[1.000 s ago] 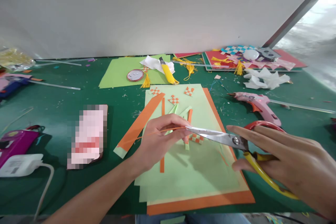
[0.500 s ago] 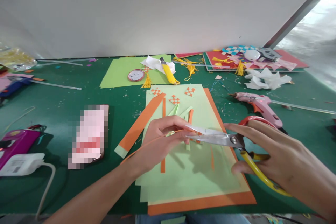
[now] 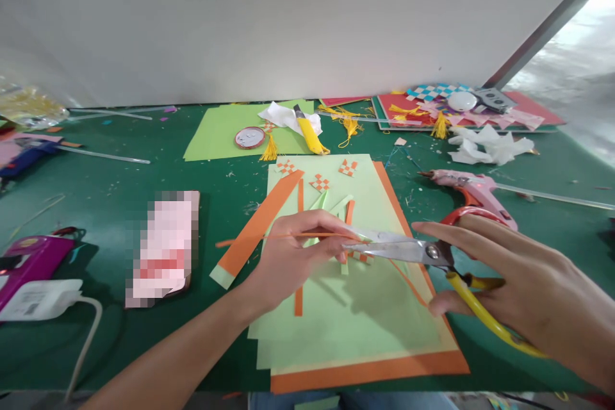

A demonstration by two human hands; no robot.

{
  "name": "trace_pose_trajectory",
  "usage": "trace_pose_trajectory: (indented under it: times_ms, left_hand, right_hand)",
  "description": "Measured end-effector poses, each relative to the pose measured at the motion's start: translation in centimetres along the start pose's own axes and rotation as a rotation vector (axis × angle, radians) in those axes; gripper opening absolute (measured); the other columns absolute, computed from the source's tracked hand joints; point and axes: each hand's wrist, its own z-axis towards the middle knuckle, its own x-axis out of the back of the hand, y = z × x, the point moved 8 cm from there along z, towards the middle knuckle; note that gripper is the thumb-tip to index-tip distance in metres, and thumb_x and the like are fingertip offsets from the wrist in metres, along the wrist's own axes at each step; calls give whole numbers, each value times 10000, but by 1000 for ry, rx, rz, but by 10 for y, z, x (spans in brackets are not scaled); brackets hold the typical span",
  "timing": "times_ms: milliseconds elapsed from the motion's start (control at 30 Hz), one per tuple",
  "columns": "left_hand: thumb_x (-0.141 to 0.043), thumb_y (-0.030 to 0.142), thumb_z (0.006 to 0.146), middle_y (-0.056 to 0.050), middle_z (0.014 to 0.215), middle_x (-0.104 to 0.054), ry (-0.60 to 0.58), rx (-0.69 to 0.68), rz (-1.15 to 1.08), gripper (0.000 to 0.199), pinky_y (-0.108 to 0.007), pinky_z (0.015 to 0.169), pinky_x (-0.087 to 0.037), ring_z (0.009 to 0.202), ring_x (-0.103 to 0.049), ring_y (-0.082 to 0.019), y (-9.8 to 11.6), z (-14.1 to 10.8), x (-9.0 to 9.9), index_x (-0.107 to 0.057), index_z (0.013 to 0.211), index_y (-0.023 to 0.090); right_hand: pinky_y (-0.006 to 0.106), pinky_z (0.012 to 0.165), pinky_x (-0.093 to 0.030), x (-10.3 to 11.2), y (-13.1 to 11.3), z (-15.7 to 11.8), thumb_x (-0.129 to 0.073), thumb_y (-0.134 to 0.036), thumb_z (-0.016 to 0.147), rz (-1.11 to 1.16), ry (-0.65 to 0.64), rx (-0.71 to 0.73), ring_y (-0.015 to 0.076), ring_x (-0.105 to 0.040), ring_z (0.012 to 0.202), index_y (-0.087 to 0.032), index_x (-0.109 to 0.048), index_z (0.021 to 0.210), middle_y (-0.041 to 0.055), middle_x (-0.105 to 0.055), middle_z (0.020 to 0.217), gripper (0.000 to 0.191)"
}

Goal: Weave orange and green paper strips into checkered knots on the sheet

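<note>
Thin orange paper strips (image 3: 288,236) are pinched in my left hand (image 3: 307,243), their loose ends reaching left past the wrist. My right hand (image 3: 500,269) holds scissors (image 3: 418,251) with red and yellow handles. The slightly parted blades point left and meet the paper at my left fingertips. One narrow orange strip (image 3: 408,283) hangs below the blades. Beneath both hands lie pale green sheets (image 3: 346,327) over an orange sheet (image 3: 384,368). Small orange-and-white woven pieces (image 3: 319,183) and a wide orange strip (image 3: 262,224) rest on and beside them.
A phone (image 3: 166,246) lies left, near a magenta device (image 3: 33,262) and a white charger (image 3: 41,301). A pink glue gun (image 3: 480,189) is on the right. Behind are a yellow cutter (image 3: 310,134), a round tin (image 3: 250,137), yellow tassels (image 3: 439,125) and crumpled tissue (image 3: 490,144).
The orange strip's left end has swung up from along my forearm. The right-hand strip now slants down from the blades. My right hand and the scissors have shifted slightly right.
</note>
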Motion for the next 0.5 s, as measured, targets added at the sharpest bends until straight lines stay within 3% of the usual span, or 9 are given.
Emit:
trace_pose_trajectory:
  times_ms: [233, 500]
  left_hand:
    - [-727, 75, 729, -15, 780, -699, -36, 15, 115, 127, -210, 599, -496, 659, -628, -115, 1, 1, -4, -748, 784, 188]
    - [-757, 144, 700, -33, 728, -687, -24, 63, 102, 51, -229, 561, -468, 631, -603, -130, -2, 1, -6, -743, 743, 167]
  right_hand:
    - [341, 670, -570, -3, -9, 9, -502, -640, 859, 35, 6, 15, 252, -681, 907, -199, -509, 1269, 114, -666, 1005, 602]
    - [342, 616, -575, -4, -11, 12, -517, -601, 870, 147, -1, -12, 222, -675, 781, -198, -569, 1264, 104, -666, 972, 567]
